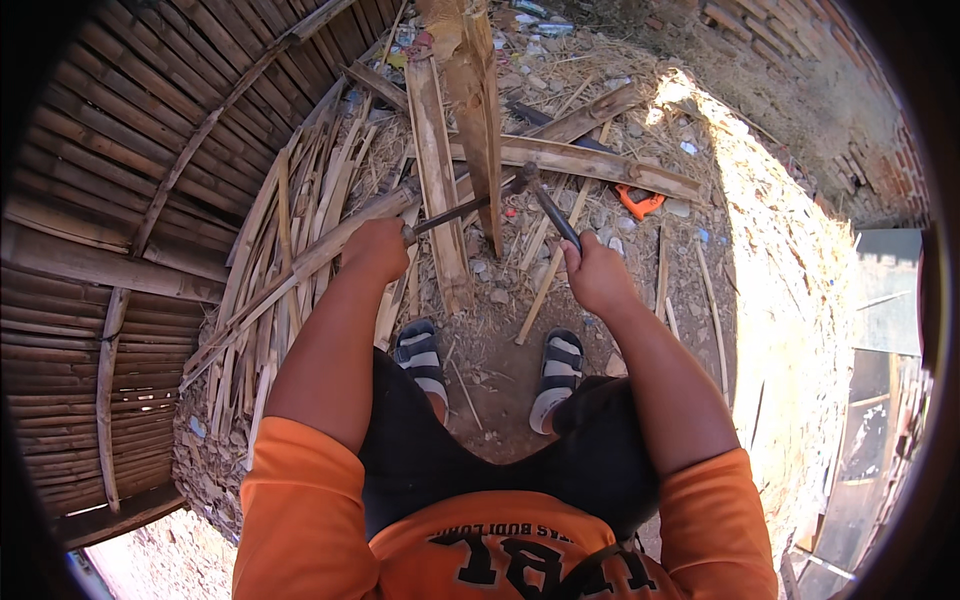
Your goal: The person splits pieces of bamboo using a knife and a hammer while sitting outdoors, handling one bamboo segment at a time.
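Observation:
My left hand [376, 250] is closed around the handle of a long-bladed knife [447, 217]. Its dark blade reaches right, to the upright split wooden piece [481, 130]; whether it is sunk into the wood I cannot tell. In my right hand [602, 275] is a hammer [557, 217], gripped by its dark handle. The hammer's head is just right of the upright piece, close to where the blade's line ends; contact between them cannot be made out. Left of the upright piece, a long split plank [436, 180] lies under the blade.
Many thin split strips [290, 225] lie along the slatted bamboo wall [130, 140] at left. A handsaw with an orange handle [640, 201] lies partly under a crosswise plank [590, 165]. Straw and litter cover the ground. My sandalled feet [421, 355] stand close to the wood.

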`<state>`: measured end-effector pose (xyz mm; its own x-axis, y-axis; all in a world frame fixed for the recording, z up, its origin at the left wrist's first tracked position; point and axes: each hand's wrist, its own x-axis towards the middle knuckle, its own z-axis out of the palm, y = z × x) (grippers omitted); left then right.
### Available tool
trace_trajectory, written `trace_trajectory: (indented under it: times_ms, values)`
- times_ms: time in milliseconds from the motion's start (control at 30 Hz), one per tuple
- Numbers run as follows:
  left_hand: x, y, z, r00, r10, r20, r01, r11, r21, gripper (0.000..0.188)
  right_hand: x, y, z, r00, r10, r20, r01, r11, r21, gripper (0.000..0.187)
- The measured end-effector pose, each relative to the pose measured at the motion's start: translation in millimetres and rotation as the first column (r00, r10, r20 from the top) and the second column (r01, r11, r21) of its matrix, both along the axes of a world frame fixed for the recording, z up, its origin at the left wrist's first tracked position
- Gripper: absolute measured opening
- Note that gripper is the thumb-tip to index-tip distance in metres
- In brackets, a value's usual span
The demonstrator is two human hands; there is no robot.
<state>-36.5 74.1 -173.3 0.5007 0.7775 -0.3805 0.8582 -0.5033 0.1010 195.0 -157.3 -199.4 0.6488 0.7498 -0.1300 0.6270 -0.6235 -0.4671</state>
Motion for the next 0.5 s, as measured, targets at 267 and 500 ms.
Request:
trace_trajectory:
  times_ms: [267,500]
  values:
    - [1.8,-5.2,3.3,1.000,-0.005,-0.021,0.005,1.000,-0.029,0.031,-9.7,13.0,60.6,0.985,-0.108,-0.132,0.152,0.903,0.402,0.044]
    - [4.9,-4.2,-15.9,0.999,-0.025,0.029,0.024,0.999,0.025,0.029,3.4,7.3,-12.8,0.993,-0.103,0.060,0.089,0.976,0.200,0.042]
